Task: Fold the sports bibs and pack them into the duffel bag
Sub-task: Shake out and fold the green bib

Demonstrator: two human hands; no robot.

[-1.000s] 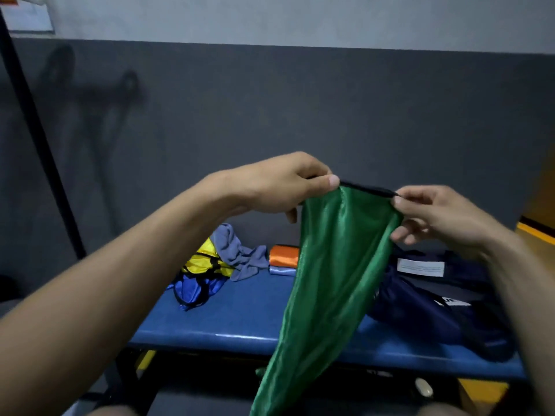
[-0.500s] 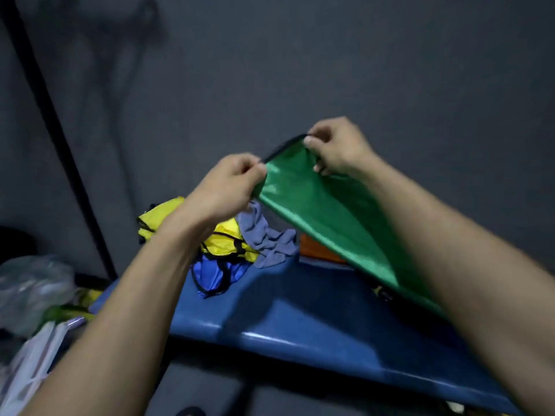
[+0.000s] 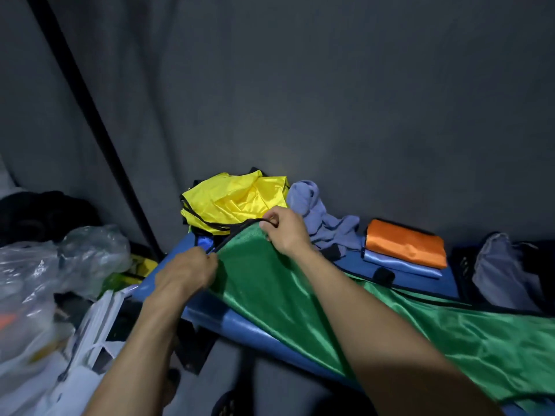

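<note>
A shiny green bib (image 3: 270, 283) with black trim lies stretched across the blue bench (image 3: 240, 327), running off to the lower right. My left hand (image 3: 186, 273) pinches its near corner by the trim. My right hand (image 3: 285, 232) pinches the far corner of the same edge, just in front of a crumpled yellow bib (image 3: 234, 199). A blue bib (image 3: 204, 241) peeks out under the yellow one. Folded orange (image 3: 405, 243) and light blue bibs (image 3: 399, 264) are stacked at the back right. The dark duffel bag (image 3: 504, 280) sits at the far right, partly hidden.
A crumpled grey-blue cloth (image 3: 321, 219) lies between the yellow bib and the folded stack. Clear plastic bags (image 3: 60, 265) and white bags (image 3: 93, 331) crowd the floor at the left. A black pole (image 3: 99, 130) leans along the dark grey wall.
Both hands have brought the green bib down from mid-air and laid it across the bench, still pinching its top edge. The view has swung down and left.
</note>
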